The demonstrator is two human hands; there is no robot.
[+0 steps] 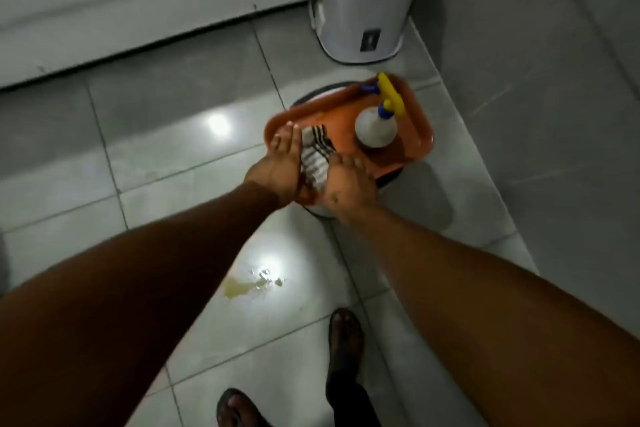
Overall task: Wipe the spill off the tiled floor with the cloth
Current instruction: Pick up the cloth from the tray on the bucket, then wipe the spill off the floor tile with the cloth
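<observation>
A folded white cloth with dark stripes [315,154] lies on the near left part of an orange tray [346,107]. My left hand [278,163] lies flat against the cloth's left side, fingers straight. My right hand [346,185] presses on the cloth's near right end. Both hands touch the cloth; a firm grip is not visible. A yellowish spill [247,286] sits on the grey tiled floor [173,156] nearer to me, below and between my forearms, beside a bright light reflection.
A white spray bottle with a yellow and blue trigger [379,121] stands on the tray's right half. The tray rests on a round stool or bucket [320,210]. A white appliance [367,7] stands behind by the wall. My sandalled feet [344,340] are near the spill.
</observation>
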